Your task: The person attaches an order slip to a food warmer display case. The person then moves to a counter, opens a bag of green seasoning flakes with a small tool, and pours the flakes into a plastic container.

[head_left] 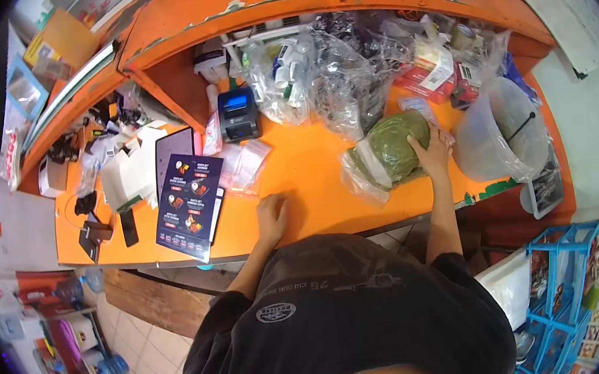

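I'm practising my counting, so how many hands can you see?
2. The left hand is curled by the front edge of the orange desk; the right hand is on the green bundle.

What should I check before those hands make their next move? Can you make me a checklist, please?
1. Right hand touching the green bundle: ok, it lies on the bundle's right side.
2. Firm grip there: cannot tell, pressure doesn't show.
3. Left hand empty: cannot tell, its fingers are curled in.
4. Bundle resting on the orange counter, back from the front edge: ok.
5. Clear room to the bundle's right: not ok, the translucent tub stands close.
6. Clear room behind: not ok, plastic bags crowd there.
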`<action>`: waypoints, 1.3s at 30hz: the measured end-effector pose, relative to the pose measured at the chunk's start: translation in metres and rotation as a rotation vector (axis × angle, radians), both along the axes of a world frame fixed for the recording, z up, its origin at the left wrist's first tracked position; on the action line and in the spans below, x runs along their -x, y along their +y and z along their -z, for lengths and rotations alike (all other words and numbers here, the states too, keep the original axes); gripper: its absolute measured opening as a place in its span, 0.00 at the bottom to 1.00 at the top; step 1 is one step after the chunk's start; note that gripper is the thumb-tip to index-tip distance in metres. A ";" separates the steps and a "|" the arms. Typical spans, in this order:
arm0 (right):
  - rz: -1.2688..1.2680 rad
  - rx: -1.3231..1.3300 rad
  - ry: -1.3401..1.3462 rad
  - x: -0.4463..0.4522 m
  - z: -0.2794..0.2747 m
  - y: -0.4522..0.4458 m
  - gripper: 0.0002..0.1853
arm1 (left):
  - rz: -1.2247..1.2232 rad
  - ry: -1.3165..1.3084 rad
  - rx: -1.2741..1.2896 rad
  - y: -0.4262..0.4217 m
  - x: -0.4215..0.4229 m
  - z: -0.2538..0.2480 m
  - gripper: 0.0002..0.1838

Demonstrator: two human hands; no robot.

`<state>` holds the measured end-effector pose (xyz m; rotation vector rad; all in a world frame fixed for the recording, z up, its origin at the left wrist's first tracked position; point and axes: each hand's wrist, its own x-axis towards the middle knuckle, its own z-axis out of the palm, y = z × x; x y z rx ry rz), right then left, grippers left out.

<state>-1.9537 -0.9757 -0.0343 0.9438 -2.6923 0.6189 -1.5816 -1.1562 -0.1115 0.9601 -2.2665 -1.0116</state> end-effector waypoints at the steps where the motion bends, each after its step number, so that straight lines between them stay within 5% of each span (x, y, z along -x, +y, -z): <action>1: -0.004 -0.013 -0.100 -0.004 -0.016 0.000 0.36 | 0.040 0.145 -0.271 -0.001 0.019 0.000 0.10; 5: -0.119 0.059 -0.379 0.004 -0.014 0.019 0.40 | 0.250 0.184 -0.579 0.012 0.107 -0.006 0.27; 7: -0.058 0.253 -0.583 0.013 0.010 0.025 0.39 | 0.144 0.307 -0.879 0.029 0.146 -0.031 0.34; 9: -0.016 0.456 -0.889 0.000 0.000 0.022 0.37 | 0.088 0.208 -1.032 0.034 0.171 -0.083 0.37; 14: -0.007 0.404 -0.977 -0.027 -0.012 0.039 0.36 | 0.287 0.099 -1.408 0.032 0.206 -0.036 0.34; 17: -0.047 0.289 -1.064 -0.036 -0.009 0.070 0.37 | 0.389 0.179 -1.438 0.051 0.172 -0.086 0.30; 21: -0.129 0.418 -1.251 -0.050 0.009 0.106 0.36 | 0.525 0.146 -1.436 0.058 0.162 -0.016 0.35; 23: 0.089 0.643 -1.508 -0.058 0.023 0.117 0.34 | 0.437 0.160 -1.408 0.067 0.160 -0.006 0.41; 26: 0.070 0.736 -1.709 -0.064 0.048 0.121 0.33 | 0.275 0.098 -0.966 0.054 0.140 -0.090 0.48; 29: 0.015 0.806 -1.772 -0.098 0.025 0.103 0.32 | 0.388 0.212 -1.020 0.042 0.151 -0.019 0.45; 31: -0.020 0.835 -1.758 -0.109 0.038 0.099 0.32 | 0.528 0.275 -1.160 0.036 0.122 -0.083 0.43; 34: -0.108 0.885 -1.768 -0.129 0.031 0.071 0.29 | 0.482 0.372 -1.157 0.023 0.096 -0.113 0.39; 35: -0.126 0.917 -1.768 -0.135 0.025 0.065 0.29 | 0.466 0.419 -1.273 0.026 0.102 -0.060 0.35; 39: -0.113 0.771 -1.370 -0.129 0.042 0.035 0.27 | 0.358 0.274 -1.520 0.019 0.087 -0.051 0.31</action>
